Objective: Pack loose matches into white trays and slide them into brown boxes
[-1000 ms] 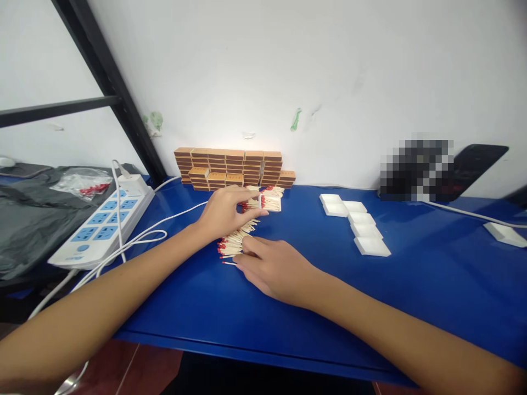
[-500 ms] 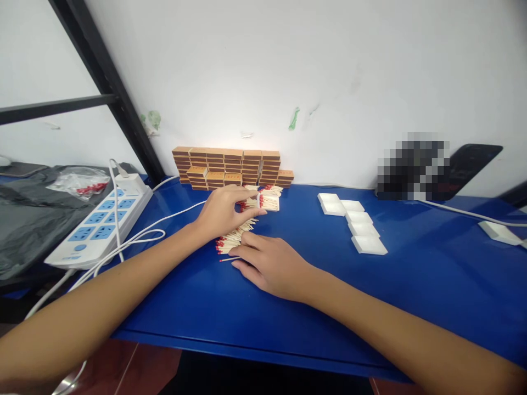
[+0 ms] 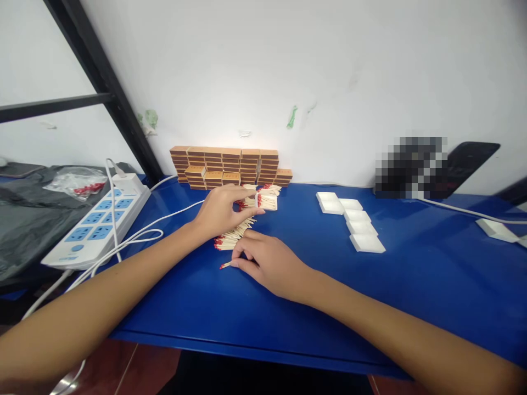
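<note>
My left hand [image 3: 222, 208] is closed on the left end of a white matchbox tray [image 3: 272, 208], thumb at its near side and fingers at the far side. Red-tipped matches [image 3: 267, 199] fill the tray. Between the thumb and index finger of my right hand [image 3: 272, 262] is a single match [image 3: 225, 265], its red head pointing left, just above the blue table. A loose heap of matches [image 3: 230, 239] lies between my two hands, partly covered by them. More matches lie beyond the left hand's fingers.
Stacked matchboxes [image 3: 230, 159] stand against the wall. Several white trays [image 3: 364, 227] lie to the right. A power strip [image 3: 96, 225] with trailing white cables is on the left, beside a dark plastic bag [image 3: 24, 219]. A black phone [image 3: 473, 164] leans at the back right.
The right thumb and index finger have closed on the loose match and drawn it slightly nearer, off the heap's edge. My left hand keeps its hold on the tray.
</note>
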### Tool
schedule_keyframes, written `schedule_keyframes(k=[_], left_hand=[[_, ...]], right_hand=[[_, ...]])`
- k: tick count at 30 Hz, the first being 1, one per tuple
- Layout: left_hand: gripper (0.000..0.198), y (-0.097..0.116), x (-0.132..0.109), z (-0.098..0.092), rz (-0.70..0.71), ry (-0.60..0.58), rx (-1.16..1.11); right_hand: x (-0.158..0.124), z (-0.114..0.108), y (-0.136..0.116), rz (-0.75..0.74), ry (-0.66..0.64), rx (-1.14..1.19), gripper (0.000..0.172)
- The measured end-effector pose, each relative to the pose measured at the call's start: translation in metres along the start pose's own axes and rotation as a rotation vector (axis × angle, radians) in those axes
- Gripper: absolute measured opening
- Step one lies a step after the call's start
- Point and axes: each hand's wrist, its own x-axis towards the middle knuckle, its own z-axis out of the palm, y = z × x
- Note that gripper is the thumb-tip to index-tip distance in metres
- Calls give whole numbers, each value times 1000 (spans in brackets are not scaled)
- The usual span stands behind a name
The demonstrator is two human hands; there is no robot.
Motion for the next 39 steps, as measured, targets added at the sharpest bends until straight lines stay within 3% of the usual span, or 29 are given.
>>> schedule_keyframes(k=[5,11,14,20,25,29,33,36,39], left_hand=[[41,-2,-1,0,4,-1,-8],[39,-4,-1,1,12,-6,-18],[42,0,0,1,-5,-2,-34],[42,1,0,1,-8,-25,-57],[40,-1,1,0,-25,-27,-38],[34,-4,0,1,-13,-11,-38],[35,-5,-1,1,-19,3,-40],[40,-3,-1,1,-46,3,-34],[45,-3,0,1,-56,5,-35]], right_hand=[[-3,-8,2,-48,38,-2,9],[5,-31,35,-65,548,-103,6],[8,-40,53,-22,632,-148,5],[9,-40,63,-21,523,-178,7],[7,-37,51,-87,599,-218,8],[4,-29,38,-170,572,-229,12],[1,-14,28,-229,381,-177,11],[0,-3,22,-190,193,-131,10],[2,3,19,-146,109,-116,12]])
